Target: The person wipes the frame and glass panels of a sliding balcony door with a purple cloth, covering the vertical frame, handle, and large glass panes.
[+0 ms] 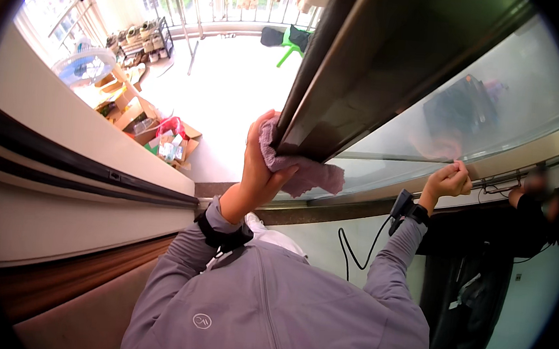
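Note:
My left hand [253, 172] is closed around a mauve cloth [310, 174]. The cloth is folded over the edge of a dark door frame [359, 82], with my thumb on the near side and the fingers reaching round the outer side. One corner of the cloth hangs loose to the right. On the right, my right hand [448, 181] is curled into a fist beside the glass pane [393, 144], and nothing shows in it. I cannot tell whether its knuckles touch the glass.
A floor track [329, 212] runs below the door. Beyond it lie open cardboard boxes [141, 114], a fan [87, 67], a shoe rack [147, 39] and a green stool [291, 45]. A black cable [350, 251] hangs near my right wrist. Another person in dark clothes [486, 223] is at the right.

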